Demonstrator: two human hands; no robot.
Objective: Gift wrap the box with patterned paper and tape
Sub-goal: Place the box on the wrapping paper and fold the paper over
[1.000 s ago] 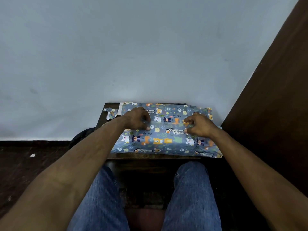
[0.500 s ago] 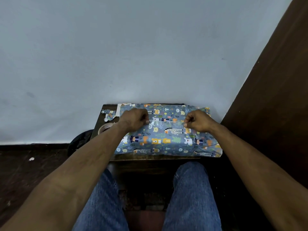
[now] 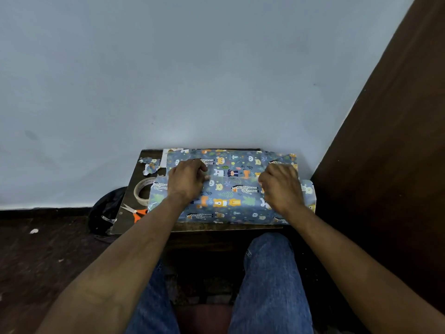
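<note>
Resting atop wrapped box (image 3: 231, 189): left hand (image 3: 186, 180), right hand (image 3: 280, 186), fingers curled, grip unclear.

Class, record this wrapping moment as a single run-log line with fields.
stage: taping top seam | left hand: on wrapped box | right hand: on box | tape roll, scissors: table, left of box

1. I see a small dark wooden table (image 3: 134, 213) set against a pale blue-grey wall (image 3: 192, 68).
2. Orange-handled scissors (image 3: 136, 212) lie at the table's left front corner.
3. A dark bag (image 3: 106, 208) sits on the floor beside the table.
4. A brown wooden panel (image 3: 390, 153) rises at right.
5. Blue jeans (image 3: 272, 280) cover the knees below.
</note>
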